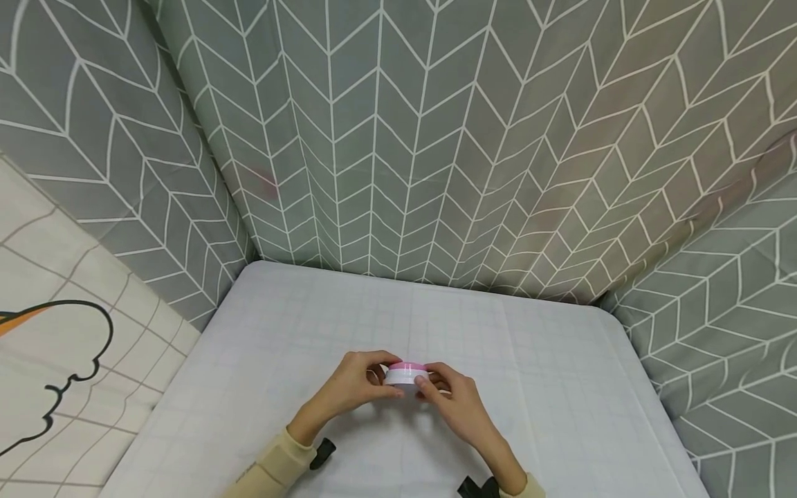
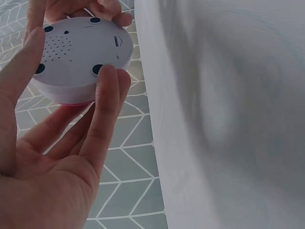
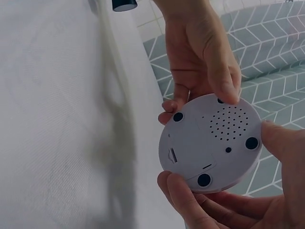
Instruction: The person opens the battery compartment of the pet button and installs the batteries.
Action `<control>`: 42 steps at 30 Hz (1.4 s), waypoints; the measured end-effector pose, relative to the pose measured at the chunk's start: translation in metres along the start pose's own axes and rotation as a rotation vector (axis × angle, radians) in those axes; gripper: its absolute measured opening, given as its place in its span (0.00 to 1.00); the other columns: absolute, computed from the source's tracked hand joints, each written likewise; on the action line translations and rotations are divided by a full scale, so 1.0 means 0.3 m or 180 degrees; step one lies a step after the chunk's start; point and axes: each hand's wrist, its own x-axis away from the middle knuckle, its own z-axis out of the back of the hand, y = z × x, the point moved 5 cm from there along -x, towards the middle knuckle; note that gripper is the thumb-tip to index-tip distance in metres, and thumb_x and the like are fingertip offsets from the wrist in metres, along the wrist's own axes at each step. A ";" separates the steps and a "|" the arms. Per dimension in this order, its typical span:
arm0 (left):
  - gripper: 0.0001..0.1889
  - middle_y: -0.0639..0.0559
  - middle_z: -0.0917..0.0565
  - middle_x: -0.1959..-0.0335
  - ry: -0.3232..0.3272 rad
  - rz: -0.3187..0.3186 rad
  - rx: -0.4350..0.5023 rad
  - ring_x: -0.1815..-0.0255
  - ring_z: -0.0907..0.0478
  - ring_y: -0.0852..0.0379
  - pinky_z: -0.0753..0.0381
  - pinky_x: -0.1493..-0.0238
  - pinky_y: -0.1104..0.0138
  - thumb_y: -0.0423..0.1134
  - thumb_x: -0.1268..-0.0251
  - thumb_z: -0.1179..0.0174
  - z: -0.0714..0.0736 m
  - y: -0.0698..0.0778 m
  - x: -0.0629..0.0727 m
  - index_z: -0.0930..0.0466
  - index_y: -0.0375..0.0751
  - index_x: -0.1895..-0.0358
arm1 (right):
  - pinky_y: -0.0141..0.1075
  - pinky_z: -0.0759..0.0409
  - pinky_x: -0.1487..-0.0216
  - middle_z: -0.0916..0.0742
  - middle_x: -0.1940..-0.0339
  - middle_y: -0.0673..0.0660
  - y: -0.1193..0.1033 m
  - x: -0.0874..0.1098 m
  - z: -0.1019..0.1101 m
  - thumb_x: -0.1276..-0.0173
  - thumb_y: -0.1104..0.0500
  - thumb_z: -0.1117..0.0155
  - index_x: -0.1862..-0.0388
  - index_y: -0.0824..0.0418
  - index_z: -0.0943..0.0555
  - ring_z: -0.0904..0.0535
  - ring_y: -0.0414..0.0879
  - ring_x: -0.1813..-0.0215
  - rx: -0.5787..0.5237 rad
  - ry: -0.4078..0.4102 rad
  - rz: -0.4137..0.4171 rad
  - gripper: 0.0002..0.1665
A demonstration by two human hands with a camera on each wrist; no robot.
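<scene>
Between my two hands is a round white device [image 1: 405, 375] with a pink top, above the white table. Its underside [image 3: 193, 148] shows in both wrist views, with a cluster of speaker holes, dark round feet and a battery cover. My left hand [image 1: 351, 384] grips the left side, thumb low and fingers by the top edge. From the right, my right hand [image 1: 457, 403] holds the opposite rim, its thumb on the near side. In the left wrist view, the left fingertips [image 2: 108, 76] lie against the rim beside one foot.
A white cloth covers the table [image 1: 311, 311]. Grey curtains [image 1: 398, 138] with a white chevron pattern hang behind it and on both sides. At the left is a white gridded cloth [image 1: 37, 387] with a cartoon outline. Dark wrist mounts [image 1: 322, 454] sit by both sleeves.
</scene>
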 end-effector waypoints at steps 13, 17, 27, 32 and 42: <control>0.18 0.56 0.11 0.59 0.0075 0.0102 0.0120 0.64 0.15 0.61 0.15 0.61 0.69 0.52 0.31 0.28 -0.004 -0.026 -0.006 0.12 0.45 0.46 | 0.37 0.13 0.46 0.10 0.45 0.60 0.012 -0.008 0.011 0.28 0.45 0.27 0.38 0.63 0.17 0.11 0.50 0.44 -0.0050 0.0107 -0.0117 0.29; 0.20 0.55 0.11 0.56 0.0085 0.0149 0.0143 0.60 0.16 0.60 0.14 0.56 0.69 0.50 0.34 0.26 -0.004 -0.023 -0.004 0.13 0.42 0.45 | 0.37 0.14 0.44 0.11 0.42 0.61 0.020 -0.011 0.009 0.31 0.48 0.23 0.38 0.63 0.17 0.12 0.53 0.41 -0.0111 0.0120 -0.0101 0.30; 0.26 0.50 0.12 0.52 0.0033 0.0184 0.0174 0.54 0.17 0.56 0.13 0.51 0.67 0.49 0.37 0.23 -0.012 -0.023 -0.003 0.15 0.37 0.42 | 0.37 0.15 0.42 0.13 0.38 0.64 0.016 -0.009 0.005 0.33 0.51 0.21 0.34 0.64 0.20 0.14 0.57 0.37 -0.0251 0.0037 -0.0070 0.33; 0.28 0.50 0.12 0.50 0.0018 0.0205 0.0206 0.52 0.17 0.55 0.13 0.50 0.67 0.48 0.41 0.20 -0.015 -0.032 -0.004 0.16 0.37 0.42 | 0.38 0.16 0.39 0.14 0.37 0.63 0.022 -0.015 0.003 0.36 0.52 0.19 0.33 0.62 0.20 0.15 0.57 0.35 -0.0221 0.0006 -0.0055 0.35; 0.28 0.51 0.12 0.51 0.0021 0.0139 0.0098 0.53 0.16 0.56 0.13 0.51 0.68 0.44 0.45 0.18 -0.018 -0.038 -0.005 0.16 0.37 0.43 | 0.37 0.18 0.38 0.16 0.35 0.63 0.046 -0.021 0.000 0.40 0.57 0.16 0.33 0.62 0.22 0.18 0.59 0.32 -0.0376 -0.0204 0.0000 0.38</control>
